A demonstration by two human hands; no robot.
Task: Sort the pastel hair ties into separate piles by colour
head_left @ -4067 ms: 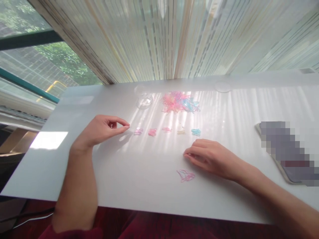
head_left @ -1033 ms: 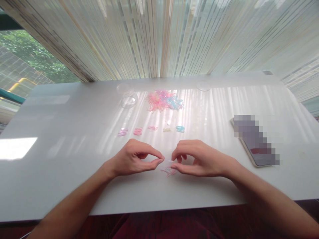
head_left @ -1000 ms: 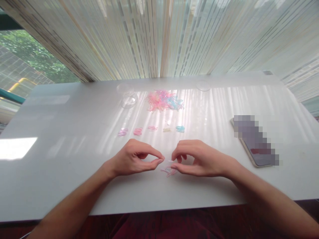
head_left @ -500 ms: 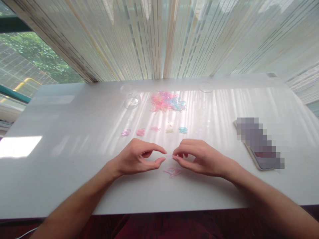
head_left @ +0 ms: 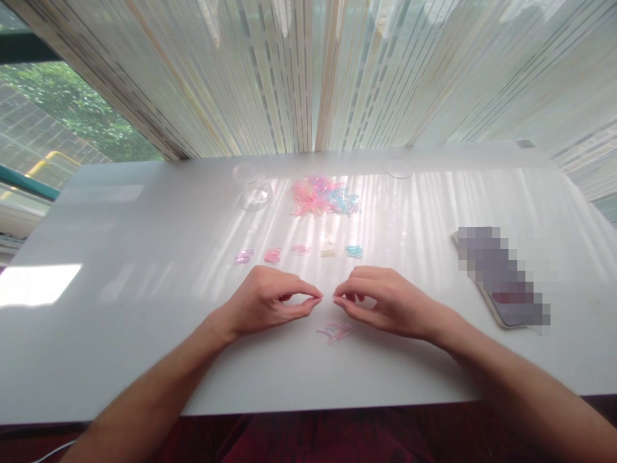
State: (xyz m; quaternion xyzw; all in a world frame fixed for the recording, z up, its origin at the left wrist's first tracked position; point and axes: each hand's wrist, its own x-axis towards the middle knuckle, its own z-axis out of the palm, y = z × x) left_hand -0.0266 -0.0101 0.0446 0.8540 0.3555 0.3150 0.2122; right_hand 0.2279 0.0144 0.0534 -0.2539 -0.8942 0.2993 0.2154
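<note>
My left hand (head_left: 277, 299) is pinched closed, thumb tip against forefinger tip. Across a small gap, my right hand (head_left: 385, 301) also pinches with thumb and forefinger. Whatever lies between the fingertips of either hand is too small to make out. Just below them on the table is a loose little bunch of thin pink and bluish loops (head_left: 335, 332) that look like rubber bands. Beyond my hands runs a row of small bunches: purple (head_left: 243, 256), deep pink (head_left: 272, 255), pale pink (head_left: 301, 249), cream (head_left: 328, 253) and blue (head_left: 354, 251).
A large mixed pile of the pastel loops (head_left: 318, 197) lies farther back on the white table (head_left: 144, 373). Left of it stands a clear round container (head_left: 256, 197); a clear disc (head_left: 400, 168) lies to its right. A phone (head_left: 501, 280), partly blurred out, rests at right.
My left thumb and forefinger have closed together from a small gap. My right hand keeps its pinch almost in place. The bunches on the table look the same.
</note>
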